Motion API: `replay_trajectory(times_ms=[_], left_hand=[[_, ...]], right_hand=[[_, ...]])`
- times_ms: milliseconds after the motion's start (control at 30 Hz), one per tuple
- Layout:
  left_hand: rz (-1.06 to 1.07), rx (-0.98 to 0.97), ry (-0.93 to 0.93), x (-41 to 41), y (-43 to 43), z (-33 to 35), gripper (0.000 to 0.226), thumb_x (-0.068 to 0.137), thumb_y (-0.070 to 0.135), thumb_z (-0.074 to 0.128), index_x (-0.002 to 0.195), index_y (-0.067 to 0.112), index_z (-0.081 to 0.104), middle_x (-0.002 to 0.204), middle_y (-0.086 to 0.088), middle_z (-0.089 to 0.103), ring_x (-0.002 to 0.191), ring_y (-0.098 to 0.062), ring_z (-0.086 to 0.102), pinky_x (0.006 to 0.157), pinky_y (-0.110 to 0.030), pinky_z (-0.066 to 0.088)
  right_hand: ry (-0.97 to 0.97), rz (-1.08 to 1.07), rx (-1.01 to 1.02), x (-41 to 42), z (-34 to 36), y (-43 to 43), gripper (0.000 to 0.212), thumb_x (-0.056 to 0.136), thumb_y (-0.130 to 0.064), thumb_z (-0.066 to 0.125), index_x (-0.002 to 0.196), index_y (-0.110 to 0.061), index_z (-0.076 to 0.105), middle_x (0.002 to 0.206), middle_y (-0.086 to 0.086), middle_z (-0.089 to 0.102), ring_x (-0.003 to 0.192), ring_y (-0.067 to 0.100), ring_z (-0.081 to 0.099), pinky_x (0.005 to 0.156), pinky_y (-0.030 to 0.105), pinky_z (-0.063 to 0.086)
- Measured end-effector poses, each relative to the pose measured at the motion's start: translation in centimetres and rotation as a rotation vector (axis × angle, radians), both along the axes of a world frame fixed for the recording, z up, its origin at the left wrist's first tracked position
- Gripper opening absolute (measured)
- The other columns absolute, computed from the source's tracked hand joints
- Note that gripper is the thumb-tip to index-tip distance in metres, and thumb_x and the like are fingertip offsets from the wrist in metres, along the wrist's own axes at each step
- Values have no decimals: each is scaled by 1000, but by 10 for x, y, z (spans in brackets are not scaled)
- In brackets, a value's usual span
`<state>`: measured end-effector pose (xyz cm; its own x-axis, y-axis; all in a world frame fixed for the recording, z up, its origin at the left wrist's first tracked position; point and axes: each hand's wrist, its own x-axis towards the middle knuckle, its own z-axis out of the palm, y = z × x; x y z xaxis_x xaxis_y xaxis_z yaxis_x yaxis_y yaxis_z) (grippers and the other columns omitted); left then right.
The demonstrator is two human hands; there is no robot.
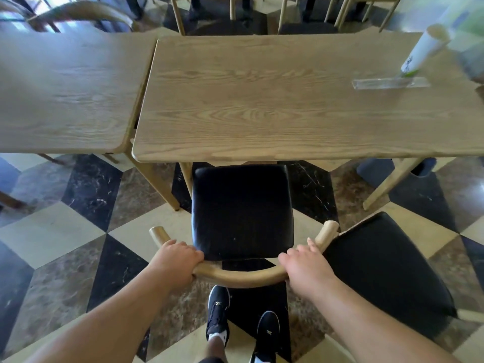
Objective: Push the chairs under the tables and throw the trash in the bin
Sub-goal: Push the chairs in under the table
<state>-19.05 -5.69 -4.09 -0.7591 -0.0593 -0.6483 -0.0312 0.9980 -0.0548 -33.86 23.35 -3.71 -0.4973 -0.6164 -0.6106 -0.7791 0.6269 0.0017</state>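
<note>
From the head view, both hands are wrapped around the curved wooden back rail of the chair [242,213] at lower centre: the left hand [178,260] grips the rail's left bend, the right hand [305,265] its right bend, fingers curled over the top and closed on the wood. The black seat points at the bench [301,108] filling the middle of the frame, with only its front edge under the near rim, so most of the push looks still to be done. To do it well, I would press evenly with both hands so the chair travels straight; the seat sits between the bench legs with more room on the right than on the left, so a drift leftward could catch the left leg. Keeping the rail low and sliding, not tilting, should stop the legs chattering on the chequered floor [52,231]. A second chair [387,271] stands at lower right, its seat just beside the right hand and angled away, seemingly not yet tucked in. In the upper right, on the bench, lie a blurred white wrapper [419,52] and a clear strip [390,83], likely the trash. No bin is clearly visible.
</note>
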Motion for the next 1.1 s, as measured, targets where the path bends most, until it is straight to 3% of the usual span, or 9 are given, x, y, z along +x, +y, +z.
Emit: replay_trajectory(times_ms=[233, 567, 833, 1100], left_hand=[[-30, 27, 15, -33, -30, 5, 28, 94, 44, 60, 122, 44, 61, 116, 14, 66, 114, -16, 62, 107, -44, 43], [-87, 11, 12, -76, -55, 8, 30, 95, 45, 59, 125, 39, 58, 120, 10, 65, 116, -18, 61, 106, -45, 43], [-100, 6, 17, -102, -75, 9, 30, 98, 52, 59, 125, 38, 58, 120, 11, 65, 116, -17, 62, 103, -43, 44], [-102, 13, 13, -121, -83, 10, 29, 97, 54, 57, 121, 37, 59, 117, 12, 66, 114, -18, 62, 99, -42, 47]], right_hand=[[54, -44, -22, -22, -1, -21, 29, 96, -8, 61, 120, -25, 57, 112, 0, 61, 118, 28, 55, 129, 58, 13], [65, -73, 14, -62, -1, -51, 31, 95, -20, 73, 122, -25, 59, 115, 0, 63, 121, 28, 56, 128, 62, 17], [126, -88, 8, -82, -4, -70, 27, 96, -15, 68, 121, -23, 59, 115, 3, 63, 120, 30, 55, 125, 62, 23], [201, -169, 43, -90, 2, -83, 33, 101, -16, 66, 132, -19, 56, 142, 10, 59, 152, 38, 34, 126, 67, 19]])
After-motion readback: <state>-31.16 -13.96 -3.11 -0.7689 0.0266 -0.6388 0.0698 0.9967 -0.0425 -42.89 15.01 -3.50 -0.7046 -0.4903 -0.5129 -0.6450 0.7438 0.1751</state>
